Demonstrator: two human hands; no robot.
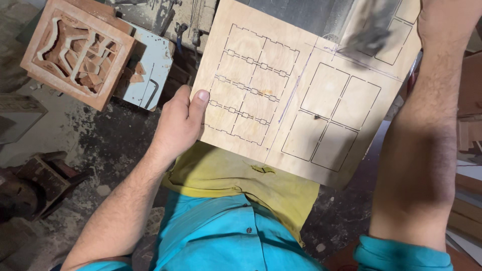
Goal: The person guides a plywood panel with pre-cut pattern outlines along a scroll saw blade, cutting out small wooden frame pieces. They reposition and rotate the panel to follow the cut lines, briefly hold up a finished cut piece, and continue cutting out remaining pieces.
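packages: none | labels: none | signs: none | screens: none

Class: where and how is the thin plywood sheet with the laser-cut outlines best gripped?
Pinch the plywood sheet at its uncut border, coming from its left edge, as the left hand does: thumb on top, fingers beneath. The margin there is solid, while the cut panels inside look weaker. The right hand is barely in view.

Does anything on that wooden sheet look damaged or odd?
A small dark spot sits where the cut rectangles meet on the plywood sheet, held at its edge by the left hand. A yellowish stain marks the dashed cuts. The right hand is out of view.
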